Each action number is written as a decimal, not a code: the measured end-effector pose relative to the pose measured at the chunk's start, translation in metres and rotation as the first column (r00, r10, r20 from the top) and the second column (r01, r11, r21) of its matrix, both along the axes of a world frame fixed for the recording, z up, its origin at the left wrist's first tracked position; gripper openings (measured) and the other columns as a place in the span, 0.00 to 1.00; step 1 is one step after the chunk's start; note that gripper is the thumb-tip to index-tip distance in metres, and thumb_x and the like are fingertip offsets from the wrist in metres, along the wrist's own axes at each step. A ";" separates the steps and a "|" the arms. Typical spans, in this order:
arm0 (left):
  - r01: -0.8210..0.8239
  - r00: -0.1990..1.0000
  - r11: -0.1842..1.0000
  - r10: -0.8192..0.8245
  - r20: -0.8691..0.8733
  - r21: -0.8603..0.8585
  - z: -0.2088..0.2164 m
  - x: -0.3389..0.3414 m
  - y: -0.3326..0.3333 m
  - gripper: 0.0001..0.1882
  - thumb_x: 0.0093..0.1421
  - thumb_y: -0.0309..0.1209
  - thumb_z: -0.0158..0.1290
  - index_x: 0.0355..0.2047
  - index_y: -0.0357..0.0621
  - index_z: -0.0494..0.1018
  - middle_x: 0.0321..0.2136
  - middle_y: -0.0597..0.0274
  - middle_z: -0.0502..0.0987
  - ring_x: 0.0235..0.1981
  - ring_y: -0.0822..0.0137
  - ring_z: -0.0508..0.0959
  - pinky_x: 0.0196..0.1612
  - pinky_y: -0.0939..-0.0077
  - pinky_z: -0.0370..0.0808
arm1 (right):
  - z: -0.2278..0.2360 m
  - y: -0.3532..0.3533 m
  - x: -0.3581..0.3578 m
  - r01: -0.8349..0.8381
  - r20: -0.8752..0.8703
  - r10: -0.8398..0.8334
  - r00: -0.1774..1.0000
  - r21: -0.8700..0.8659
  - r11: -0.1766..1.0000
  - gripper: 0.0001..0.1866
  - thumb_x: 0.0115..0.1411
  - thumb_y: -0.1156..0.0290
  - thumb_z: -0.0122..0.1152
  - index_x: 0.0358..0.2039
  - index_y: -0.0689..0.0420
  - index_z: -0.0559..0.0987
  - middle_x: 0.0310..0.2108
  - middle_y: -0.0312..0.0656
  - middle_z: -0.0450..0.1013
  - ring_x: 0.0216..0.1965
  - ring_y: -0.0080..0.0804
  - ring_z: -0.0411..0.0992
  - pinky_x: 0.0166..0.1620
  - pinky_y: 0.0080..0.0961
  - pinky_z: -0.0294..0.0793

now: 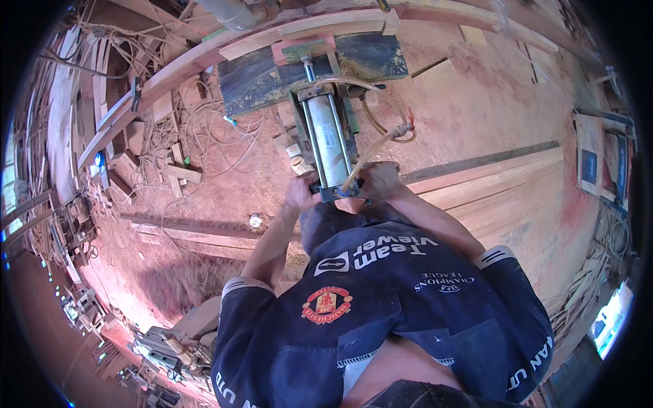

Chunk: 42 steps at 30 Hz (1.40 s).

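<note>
Clock from the cylinder's near end block, 12 = away from the wearer. Silver air cylinder [328,139] is dead ahead, long axis running roughly 11:30, near end right in front of the wearer's body. Left hand [300,193] at 9, right hand [382,182] at 3. Both grips clamped on the near end of the cylinder, one per side; undersides of the fingers hidden. Piston rod [309,70] points to 11:30, its tip at a greenish block [305,50]. Dark board [252,85] lies across that far end, sawdust on it. Clear hose [371,155] leaves the near end, loops out at about 2, with a fitting [401,129] on it. Small pale cup-like piece [298,165] just beside the cylinder at 10. Wood offcuts [183,171] farther out, 9 to 10. Long planks [500,190] at 3, on the dusty floor [476,88].
</note>
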<state>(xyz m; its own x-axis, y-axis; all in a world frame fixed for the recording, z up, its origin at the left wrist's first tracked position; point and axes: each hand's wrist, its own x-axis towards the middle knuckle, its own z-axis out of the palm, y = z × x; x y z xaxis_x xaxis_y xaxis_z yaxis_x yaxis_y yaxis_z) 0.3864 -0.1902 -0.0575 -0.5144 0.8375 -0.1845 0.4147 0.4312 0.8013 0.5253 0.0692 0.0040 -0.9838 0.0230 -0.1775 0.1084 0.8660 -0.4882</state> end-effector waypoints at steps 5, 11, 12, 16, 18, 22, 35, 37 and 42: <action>-0.060 0.998 0.998 0.060 0.020 0.009 -0.006 0.001 -0.003 0.39 0.49 0.64 0.66 0.49 0.44 0.83 0.36 0.47 0.84 0.38 0.43 0.85 0.43 0.53 0.81 | -0.004 -0.003 -0.002 -0.005 0.001 0.005 1.000 0.027 1.000 0.22 0.54 0.42 0.67 0.28 0.50 0.87 0.21 0.49 0.80 0.26 0.50 0.83 0.32 0.47 0.82; -0.064 0.998 0.994 0.063 0.009 0.092 -0.013 -0.001 -0.006 0.45 0.48 0.69 0.65 0.51 0.42 0.83 0.39 0.47 0.84 0.42 0.43 0.85 0.46 0.53 0.81 | -0.005 -0.004 -0.001 0.014 -0.022 -0.014 1.000 0.003 1.000 0.17 0.54 0.49 0.66 0.29 0.50 0.86 0.23 0.50 0.81 0.28 0.50 0.84 0.34 0.48 0.83; -0.063 0.998 0.992 0.064 -0.006 0.106 -0.013 -0.001 -0.006 0.45 0.48 0.69 0.65 0.51 0.42 0.83 0.40 0.47 0.84 0.42 0.43 0.86 0.47 0.53 0.81 | -0.006 -0.004 -0.002 0.017 -0.040 -0.017 0.999 0.004 1.000 0.17 0.54 0.50 0.66 0.29 0.50 0.86 0.23 0.50 0.81 0.28 0.50 0.84 0.34 0.48 0.83; -0.084 0.996 0.996 0.084 -0.001 0.012 -0.015 0.001 -0.008 0.45 0.47 0.69 0.66 0.50 0.41 0.83 0.40 0.47 0.84 0.42 0.44 0.86 0.47 0.54 0.82 | -0.004 -0.006 -0.002 0.015 -0.045 -0.016 0.999 -0.024 1.000 0.15 0.53 0.52 0.65 0.29 0.51 0.86 0.23 0.50 0.81 0.29 0.50 0.84 0.34 0.48 0.83; -0.084 0.996 0.995 0.084 0.016 0.046 -0.017 0.002 -0.009 0.45 0.47 0.68 0.66 0.50 0.41 0.83 0.41 0.47 0.85 0.43 0.44 0.86 0.48 0.54 0.82 | -0.002 -0.007 -0.002 0.003 -0.031 -0.004 1.000 -0.038 0.999 0.15 0.53 0.53 0.65 0.29 0.51 0.86 0.23 0.50 0.81 0.28 0.50 0.84 0.34 0.47 0.83; -0.078 0.996 0.996 0.076 0.052 0.039 -0.023 0.002 -0.011 0.44 0.47 0.68 0.66 0.50 0.41 0.83 0.42 0.48 0.85 0.46 0.44 0.86 0.50 0.56 0.82 | 0.001 -0.008 -0.003 0.005 -0.040 -0.003 0.999 0.055 0.998 0.13 0.53 0.56 0.65 0.29 0.51 0.87 0.23 0.48 0.81 0.27 0.49 0.84 0.33 0.45 0.83; -0.062 0.994 0.998 0.061 0.096 0.014 -0.021 0.002 -0.010 0.43 0.48 0.64 0.68 0.52 0.40 0.83 0.49 0.43 0.85 0.51 0.42 0.85 0.56 0.55 0.81 | 0.004 -0.009 -0.002 0.053 -0.033 -0.053 0.998 -0.004 0.999 0.09 0.52 0.61 0.63 0.29 0.49 0.86 0.24 0.48 0.82 0.26 0.46 0.84 0.32 0.46 0.83; -0.059 0.993 0.996 0.052 0.108 0.067 -0.022 0.001 -0.011 0.44 0.48 0.64 0.68 0.52 0.39 0.83 0.49 0.43 0.85 0.51 0.42 0.85 0.56 0.54 0.81 | 0.003 -0.010 -0.002 0.038 0.012 -0.039 0.999 0.046 0.998 0.09 0.52 0.61 0.63 0.30 0.49 0.86 0.25 0.48 0.82 0.27 0.46 0.84 0.33 0.46 0.83; -0.034 0.997 0.991 0.025 0.077 0.127 -0.028 -0.003 -0.012 0.47 0.47 0.68 0.67 0.52 0.39 0.82 0.50 0.42 0.84 0.51 0.41 0.85 0.56 0.54 0.81 | 0.001 -0.011 -0.002 0.007 0.001 -0.007 1.000 0.018 1.000 0.09 0.52 0.62 0.62 0.32 0.49 0.85 0.25 0.48 0.82 0.28 0.48 0.85 0.33 0.47 0.83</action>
<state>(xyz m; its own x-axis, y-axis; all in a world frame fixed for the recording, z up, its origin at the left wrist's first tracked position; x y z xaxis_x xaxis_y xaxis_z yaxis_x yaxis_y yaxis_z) 0.3835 -0.2019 -0.0855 -0.5279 0.8414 -0.1154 0.3398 0.3338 0.8792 0.5230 0.0578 0.0047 -0.9835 0.0336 -0.1778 0.1153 0.8739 -0.4722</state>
